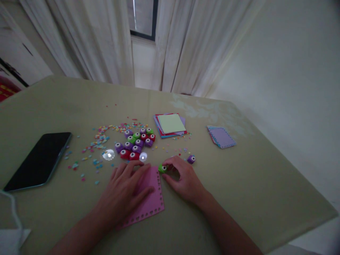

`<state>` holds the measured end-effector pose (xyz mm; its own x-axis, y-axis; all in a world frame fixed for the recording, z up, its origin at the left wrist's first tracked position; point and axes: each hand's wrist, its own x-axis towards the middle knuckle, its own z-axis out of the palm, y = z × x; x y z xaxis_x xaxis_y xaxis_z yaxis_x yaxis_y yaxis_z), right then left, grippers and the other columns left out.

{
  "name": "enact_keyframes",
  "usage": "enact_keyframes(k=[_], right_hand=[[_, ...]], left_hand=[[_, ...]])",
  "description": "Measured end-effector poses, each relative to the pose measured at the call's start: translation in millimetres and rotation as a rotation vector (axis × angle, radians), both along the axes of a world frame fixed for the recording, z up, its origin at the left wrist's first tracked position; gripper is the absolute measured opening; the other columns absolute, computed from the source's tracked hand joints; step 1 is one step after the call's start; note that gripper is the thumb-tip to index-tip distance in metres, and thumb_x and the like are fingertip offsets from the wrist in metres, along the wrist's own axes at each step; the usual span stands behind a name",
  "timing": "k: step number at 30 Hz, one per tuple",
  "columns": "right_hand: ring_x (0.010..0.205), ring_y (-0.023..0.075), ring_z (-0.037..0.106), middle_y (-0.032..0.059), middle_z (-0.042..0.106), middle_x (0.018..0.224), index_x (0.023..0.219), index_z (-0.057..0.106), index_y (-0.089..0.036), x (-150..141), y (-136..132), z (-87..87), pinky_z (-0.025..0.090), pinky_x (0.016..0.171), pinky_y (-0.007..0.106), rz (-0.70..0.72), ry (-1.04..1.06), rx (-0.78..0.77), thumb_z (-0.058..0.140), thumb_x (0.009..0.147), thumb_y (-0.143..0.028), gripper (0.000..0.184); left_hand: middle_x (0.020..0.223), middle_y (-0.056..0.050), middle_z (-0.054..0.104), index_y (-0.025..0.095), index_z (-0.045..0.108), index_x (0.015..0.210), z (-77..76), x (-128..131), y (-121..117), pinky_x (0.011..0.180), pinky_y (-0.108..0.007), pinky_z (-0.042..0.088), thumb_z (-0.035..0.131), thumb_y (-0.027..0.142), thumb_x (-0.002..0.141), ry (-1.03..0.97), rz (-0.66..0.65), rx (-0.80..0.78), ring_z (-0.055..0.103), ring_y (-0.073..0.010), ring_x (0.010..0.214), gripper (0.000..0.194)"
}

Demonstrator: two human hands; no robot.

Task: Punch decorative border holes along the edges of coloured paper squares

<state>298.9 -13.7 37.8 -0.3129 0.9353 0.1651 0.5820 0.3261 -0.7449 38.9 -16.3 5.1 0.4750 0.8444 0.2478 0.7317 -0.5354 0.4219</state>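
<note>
- My left hand [124, 191], open, lies across the pink card [152, 200], six o'clock.
- My right hand [187, 180] pinches the green punch [162, 169] at its one-o'clock corner.
- Holes [146, 214] line three- and six-o'clock edges; others mostly hidden.

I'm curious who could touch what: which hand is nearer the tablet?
Left. The left hand lies on the pink sheet, right of the tablet; the right hand is farther right, holding a green punch.
</note>
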Motion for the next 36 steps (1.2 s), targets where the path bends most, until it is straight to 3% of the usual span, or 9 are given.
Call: enact_keyframes(k=[9,27,36], right_hand=[[0.112,0.0251,0.071,0.0076,0.077,0.117,0.121,0.071,-0.024,0.8,1.3,-1.0,0.054,0.101,0.041,0.058,-0.024,0.034,0.072,0.098,-0.019,0.023],[0.104,0.0241,0.072,0.0074,0.078,0.113,0.123,0.073,-0.024,2.0,2.0,-2.5,0.056,0.096,0.039,0.015,-0.003,0.021,0.076,0.097,-0.024,0.026],[0.107,0.0247,0.071,0.0074,0.078,0.114,0.121,0.074,-0.023,3.2,1.4,2.5,0.055,0.097,0.040,0.052,-0.002,0.017,0.076,0.093,-0.018,0.029]], left_hand=[[0.142,-0.010,0.063,0.030,0.062,0.150,0.6,0.7,-0.5,0.108,-0.056,0.051,0.067,0.055,0.101,0.000,0.002,-0.009,0.059,-0.0361,0.126,0.054],[0.142,-0.010,0.063,0.028,0.063,0.148,3.1,1.6,-2.2,0.106,-0.056,0.049,0.067,0.055,0.102,0.034,-0.024,0.012,0.058,-0.0373,0.127,0.054],[0.143,-0.012,0.063,0.025,0.062,0.148,2.7,2.6,-3.4,0.105,-0.058,0.050,0.064,0.055,0.103,0.038,0.007,0.019,0.058,-0.0379,0.126,0.054]])
